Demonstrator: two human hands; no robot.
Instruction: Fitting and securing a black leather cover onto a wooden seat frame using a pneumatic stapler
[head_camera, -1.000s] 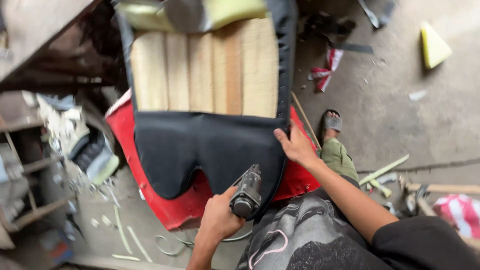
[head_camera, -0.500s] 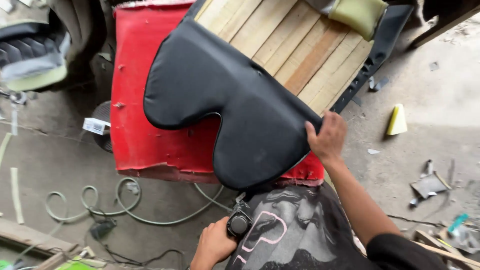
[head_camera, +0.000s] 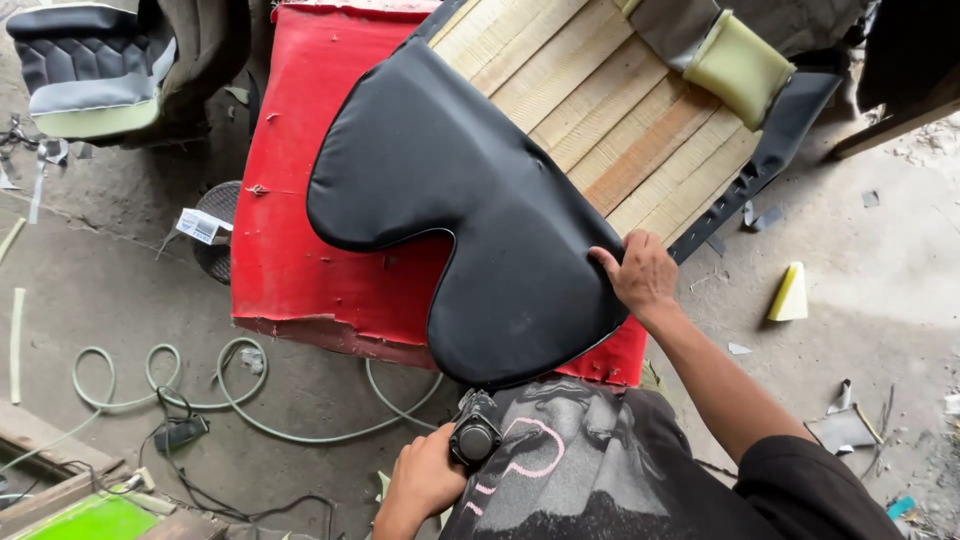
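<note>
The black cover (head_camera: 480, 230) lies draped over the red block (head_camera: 300, 240), its far part running up across the slatted wood frame (head_camera: 620, 110). It looks only partly fixed: the near lobe sits loose past the red block's front edge, and the strap (head_camera: 770, 150) at the cover's right hangs free.

The right hand (head_camera: 640, 275) presses flat on the cover's right edge, fingers spread, gripping nothing. The left hand (head_camera: 425, 480), below the cover's near lobe, has its fingers wrapped around a black stapler (head_camera: 473, 435), nose pointing up at the cover.

Left of the red block, a small white tag with dark print (head_camera: 203, 226) lies on the floor by a round mesh disc (head_camera: 215, 245). Right of the cover, a pale yellow foam wedge (head_camera: 790, 295) sits on the floor.
</note>
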